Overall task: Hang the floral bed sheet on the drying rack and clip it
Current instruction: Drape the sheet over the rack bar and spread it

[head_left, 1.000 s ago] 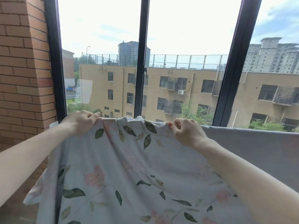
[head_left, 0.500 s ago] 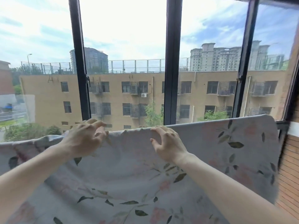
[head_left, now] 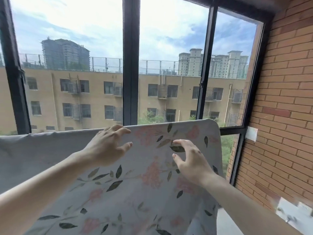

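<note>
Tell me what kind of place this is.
Probably an enclosed apartment balcony on an upper floor: black-framed windows look onto a neighbouring building's upper storeys, a brick wall closes the right side, and a floral bed sheet hangs by the glass.

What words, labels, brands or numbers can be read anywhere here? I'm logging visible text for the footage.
None. The floral bed sheet bears only flowers and leaves, with no tag showing. The white patch on the brick wall looks blank. The buildings outside show no readable sign.
</note>
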`<state>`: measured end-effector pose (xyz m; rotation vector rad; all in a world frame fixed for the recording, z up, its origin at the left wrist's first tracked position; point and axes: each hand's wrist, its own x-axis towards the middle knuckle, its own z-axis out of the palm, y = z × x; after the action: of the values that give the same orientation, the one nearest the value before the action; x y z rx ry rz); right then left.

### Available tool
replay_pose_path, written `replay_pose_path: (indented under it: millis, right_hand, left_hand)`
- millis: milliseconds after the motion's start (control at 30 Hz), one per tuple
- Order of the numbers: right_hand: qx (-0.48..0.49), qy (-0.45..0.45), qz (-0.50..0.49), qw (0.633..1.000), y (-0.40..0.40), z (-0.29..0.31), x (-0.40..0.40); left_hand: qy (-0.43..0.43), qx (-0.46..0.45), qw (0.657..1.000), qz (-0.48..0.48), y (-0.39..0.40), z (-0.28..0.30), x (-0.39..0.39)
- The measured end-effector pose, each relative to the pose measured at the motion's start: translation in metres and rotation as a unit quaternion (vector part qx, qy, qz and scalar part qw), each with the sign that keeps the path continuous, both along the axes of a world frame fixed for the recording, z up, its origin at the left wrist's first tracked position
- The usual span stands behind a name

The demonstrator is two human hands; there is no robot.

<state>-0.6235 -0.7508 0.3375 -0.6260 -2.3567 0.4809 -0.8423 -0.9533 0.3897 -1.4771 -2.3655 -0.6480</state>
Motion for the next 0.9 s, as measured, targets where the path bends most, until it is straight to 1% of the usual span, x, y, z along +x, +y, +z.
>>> replay_pose_path:
  millis: [167, 333, 467, 633, 733, 900]
  right_hand:
    - [-0.028, 0.019, -0.012, 0.999, 0.052, -0.016, 0.049]
    - [-0.054, 0.045, -0.029, 0.997, 0.099, -0.029, 0.070]
    - [-0.068, 0.051, -0.048, 0.995, 0.140, -0.038, 0.076]
    - [-0.077, 0.045, -0.068, 0.994, 0.207, -0.044, 0.077]
    - [-0.087, 0.055, -0.078, 0.992, 0.247, -0.046, 0.073]
    - [-0.128, 0.062, -0.092, 0.986, 0.316, -0.048, 0.061]
  left_hand:
    - [0.003, -0.022, 1.000, -0.020, 0.058, -0.017, 0.047]
    - [0.006, -0.030, 0.999, -0.034, 0.110, -0.024, 0.064]
    - [0.012, -0.017, 0.998, -0.058, 0.151, -0.030, 0.071]
    - [-0.006, -0.008, 0.997, -0.078, 0.209, -0.042, 0.068]
    - [-0.018, -0.007, 0.997, -0.078, 0.240, -0.049, 0.065]
    - [-0.047, -0.018, 0.998, -0.047, 0.274, -0.057, 0.067]
